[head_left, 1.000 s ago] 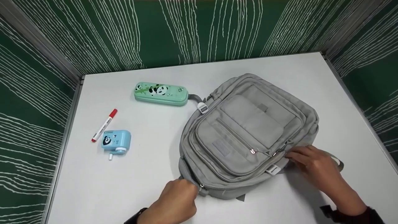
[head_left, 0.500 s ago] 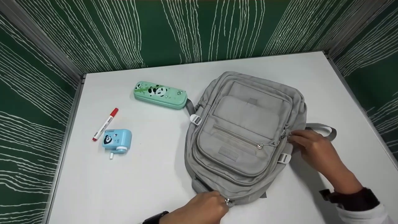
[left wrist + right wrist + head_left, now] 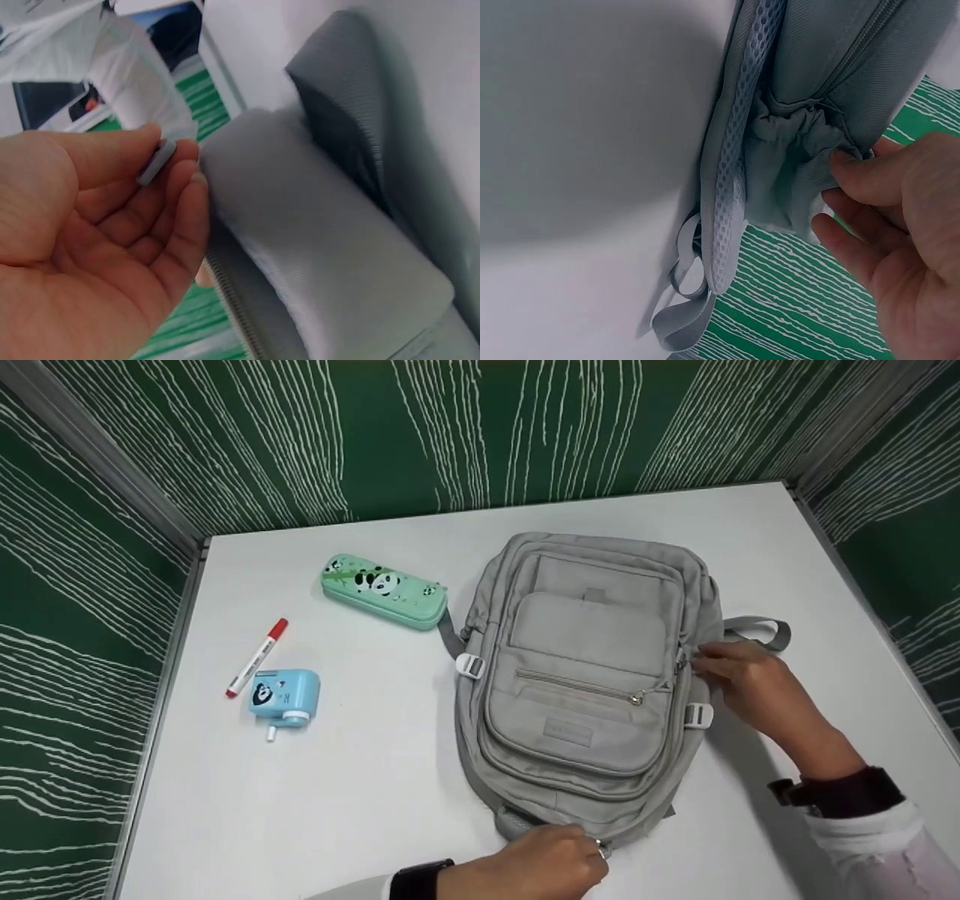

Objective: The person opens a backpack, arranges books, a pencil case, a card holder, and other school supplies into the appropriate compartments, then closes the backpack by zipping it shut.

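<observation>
At the far left of the tabletop [image 3: 360,780], a red-capped marker [image 3: 257,658] slants away from the person, with a blue sharpener [image 3: 285,695] just beside it. Next, a green pencil case [image 3: 384,591] angles its near end toward the backpack [image 3: 592,660]. The left hand [image 3: 536,866] is at the backpack's near, rounded end, its grip pinching a small grey tab [image 3: 157,161], apparently a zip pull. From that grip the backpack's body lies ahead and away, front face up, right of centre on the tabletop. Its long axis runs from the person toward the far edge, the far end leaning slightly right; the rounded end, seemingly its top, points at the person. The right hand [image 3: 750,686] is on the right flank, about midway along, its grip pinching fabric beside a gathered side pocket [image 3: 769,157]. Both hands touch the backpack, so neither is nearer.
</observation>
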Demonstrator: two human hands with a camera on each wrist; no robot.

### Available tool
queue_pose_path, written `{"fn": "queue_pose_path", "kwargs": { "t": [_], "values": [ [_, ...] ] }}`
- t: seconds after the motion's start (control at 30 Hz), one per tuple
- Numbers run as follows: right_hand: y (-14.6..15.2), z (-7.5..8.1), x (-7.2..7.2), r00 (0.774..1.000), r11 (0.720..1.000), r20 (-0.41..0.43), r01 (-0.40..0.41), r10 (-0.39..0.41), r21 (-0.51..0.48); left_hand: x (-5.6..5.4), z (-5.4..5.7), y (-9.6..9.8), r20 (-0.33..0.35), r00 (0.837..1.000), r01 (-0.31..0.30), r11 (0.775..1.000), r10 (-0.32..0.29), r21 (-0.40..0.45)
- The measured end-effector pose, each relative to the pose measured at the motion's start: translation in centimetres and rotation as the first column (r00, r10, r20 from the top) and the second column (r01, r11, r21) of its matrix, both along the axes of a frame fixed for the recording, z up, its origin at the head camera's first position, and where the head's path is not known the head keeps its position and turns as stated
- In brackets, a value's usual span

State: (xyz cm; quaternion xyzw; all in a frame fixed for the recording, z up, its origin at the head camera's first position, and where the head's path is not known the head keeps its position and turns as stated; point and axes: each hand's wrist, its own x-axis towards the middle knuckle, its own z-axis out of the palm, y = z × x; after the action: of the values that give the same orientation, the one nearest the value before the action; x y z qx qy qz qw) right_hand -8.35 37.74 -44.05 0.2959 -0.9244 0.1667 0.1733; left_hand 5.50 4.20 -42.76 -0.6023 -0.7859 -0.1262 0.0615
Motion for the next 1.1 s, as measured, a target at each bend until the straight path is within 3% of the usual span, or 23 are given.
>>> {"fn": "queue_pose_path", "kwargs": {
  "t": [0.1, 0.2, 0.37, 0.57, 0.8, 0.97, 1.1],
  "values": [
    [0.2, 0.0, -0.8, 1.0, 1.0, 0.011, -0.001, 0.001, -0.005, 0.0, -0.2, 0.9, -0.025, 1.0, 0.008, 1.0, -0.007, 0.012],
    [0.2, -0.1, -1.6, 1.0, 1.0, 0.004, -0.013, 0.014, -0.021, 0.0, -0.2, 1.7, -0.006, 1.0, 0.011, 1.0, -0.011, 0.001],
    [0.3, -0.4, -2.6, 1.0, 1.0, 0.002, -0.008, 0.008, -0.025, -0.2, 0.0, 2.7, 0.109, 0.994, -0.004, 1.0, 0.004, 0.0],
    [0.4, -0.7, -3.4, 1.0, 1.0, 0.006, 0.011, -0.011, -0.024, -0.6, 0.0, 3.5, 0.24, 0.971, -0.015, 0.999, 0.006, 0.035],
    [0.2, -1.1, -4.2, 0.999, 0.999, 0.018, 0.03, -0.03, -0.037, -0.6, -0.2, 3.6, 0.317, 0.947, -0.096, 0.99, 0.059, 0.102],
    [-0.4, -1.1, -3.9, 0.998, 0.997, 0.001, 0.058, -0.058, -0.046, -0.8, -0.3, 3.4, 0.408, 0.912, -0.124, 0.979, 0.047, 0.164],
    [-1.6, 0.0, -2.3, 0.995, 0.996, -0.056, 0.085, -0.085, 0.001, -0.7, -0.5, 3.1, 0.418, 0.905, -0.173, 0.967, 0.081, 0.187]
  ]
}}
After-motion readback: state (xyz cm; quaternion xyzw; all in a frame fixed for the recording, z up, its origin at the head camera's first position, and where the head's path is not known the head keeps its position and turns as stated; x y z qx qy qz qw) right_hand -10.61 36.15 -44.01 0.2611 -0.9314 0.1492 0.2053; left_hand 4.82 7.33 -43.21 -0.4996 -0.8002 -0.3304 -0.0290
